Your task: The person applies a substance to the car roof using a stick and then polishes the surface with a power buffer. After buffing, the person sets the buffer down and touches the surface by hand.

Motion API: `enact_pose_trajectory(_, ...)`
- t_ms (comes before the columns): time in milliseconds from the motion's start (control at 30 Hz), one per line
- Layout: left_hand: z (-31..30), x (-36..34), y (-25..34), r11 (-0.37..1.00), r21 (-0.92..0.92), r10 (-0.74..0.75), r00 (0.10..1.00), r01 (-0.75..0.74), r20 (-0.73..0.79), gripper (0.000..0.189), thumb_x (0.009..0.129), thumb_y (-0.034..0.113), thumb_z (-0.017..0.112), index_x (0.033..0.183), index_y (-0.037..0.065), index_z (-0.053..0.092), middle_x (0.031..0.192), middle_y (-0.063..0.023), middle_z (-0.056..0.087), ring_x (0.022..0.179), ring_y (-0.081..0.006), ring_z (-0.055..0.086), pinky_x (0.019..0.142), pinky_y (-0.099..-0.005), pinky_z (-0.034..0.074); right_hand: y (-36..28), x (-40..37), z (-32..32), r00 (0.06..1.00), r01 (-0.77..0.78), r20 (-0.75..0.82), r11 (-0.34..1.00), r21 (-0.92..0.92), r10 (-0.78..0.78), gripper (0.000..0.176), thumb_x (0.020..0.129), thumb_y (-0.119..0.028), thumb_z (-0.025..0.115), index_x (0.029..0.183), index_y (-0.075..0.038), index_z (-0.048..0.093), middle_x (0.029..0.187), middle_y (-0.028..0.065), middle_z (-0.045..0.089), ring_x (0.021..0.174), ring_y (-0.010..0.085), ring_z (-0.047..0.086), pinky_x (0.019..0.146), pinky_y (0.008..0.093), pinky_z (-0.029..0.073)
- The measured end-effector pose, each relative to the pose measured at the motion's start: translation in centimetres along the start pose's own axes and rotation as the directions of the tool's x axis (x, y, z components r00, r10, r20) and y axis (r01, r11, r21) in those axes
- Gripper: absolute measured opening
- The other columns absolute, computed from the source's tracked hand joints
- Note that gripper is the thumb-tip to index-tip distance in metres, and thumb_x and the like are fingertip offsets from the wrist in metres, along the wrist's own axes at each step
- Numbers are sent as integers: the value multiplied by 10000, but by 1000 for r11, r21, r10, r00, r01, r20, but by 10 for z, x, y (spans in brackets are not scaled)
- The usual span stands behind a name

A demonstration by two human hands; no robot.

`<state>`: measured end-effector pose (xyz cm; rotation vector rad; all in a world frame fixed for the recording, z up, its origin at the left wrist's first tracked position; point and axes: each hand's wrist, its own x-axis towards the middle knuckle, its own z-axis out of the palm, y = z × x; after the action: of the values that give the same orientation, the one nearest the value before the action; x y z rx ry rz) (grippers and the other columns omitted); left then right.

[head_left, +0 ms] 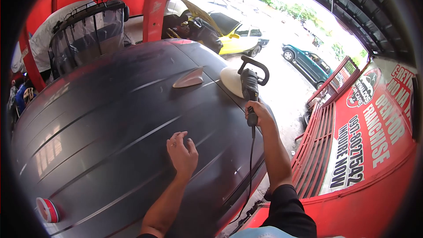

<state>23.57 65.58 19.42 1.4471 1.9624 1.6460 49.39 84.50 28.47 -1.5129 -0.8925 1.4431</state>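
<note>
My right hand (260, 113) is wrapped around the rear grip of a black car polisher (250, 83). Its white round pad (231, 81) rests against the dark roof (132, 136) of a vehicle, close to the roof's edge. A black cord (251, 163) hangs down from the polisher's end. Over the middle of the roof, my left hand (183, 153) holds nothing, its fingers loosely bent and the thumb apart. Between the left hand and the far end of the roof stands a pale shark-fin antenna (188, 78).
A red round tin (47, 210) sits on the roof at lower left. A red post (155, 6) rises beyond the roof. Yellow (240, 44) and green (308, 61) cars stand farther off. Along the right runs a red slatted bench (313, 154) beside a lettered wall sign (374, 128).
</note>
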Motion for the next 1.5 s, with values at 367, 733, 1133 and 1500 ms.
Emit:
enact_pose_trajectory(367, -1, -1, 5, 997, 39, 69, 997, -68, -24, 224, 888, 76, 608, 1110, 41, 612, 1163, -144, 612, 1117, -319, 558, 1061, -482, 357, 45, -46, -71, 991, 132, -43, 990, 50, -130, 95, 786, -68, 615, 809, -22, 536, 633, 97, 531, 499, 199, 538, 461, 335, 478)
enact_pose_trajectory(733, 7, -3, -3, 991, 115, 66, 998, -65, -10, 250, 898, 112, 612, 1145, 72, 616, 1193, -150, 590, 1165, -323, 544, 1114, -535, 322, 85, -127, -85, 996, 30, -92, 988, 154, -16, 115, 766, -7, 618, 826, -24, 521, 635, 88, 528, 485, 187, 547, 417, 326, 472)
enact_pose_trajectory(1133, 3, -4, 4, 995, 100, 30, 999, -28, -15, 246, 897, 100, 612, 1137, 53, 632, 1199, -164, 579, 1158, -342, 535, 1117, -525, 302, 27, 0, -77, 996, 62, -63, 993, 99, -56, 99, 780, -82, 633, 795, -35, 548, 649, 92, 560, 515, 200, 558, 486, 330, 492)
enact_pose_trajectory(1500, 0, -4, 4, 996, 84, 8, 999, -11, 35, 258, 910, 106, 600, 1162, 54, 620, 1242, -171, 548, 1203, -335, 503, 1140, -535, 273, 20, 141, -75, 905, 356, 308, 920, -165, -295, 145, 772, -120, 652, 788, -21, 548, 612, 111, 559, 494, 225, 554, 476, 335, 479)
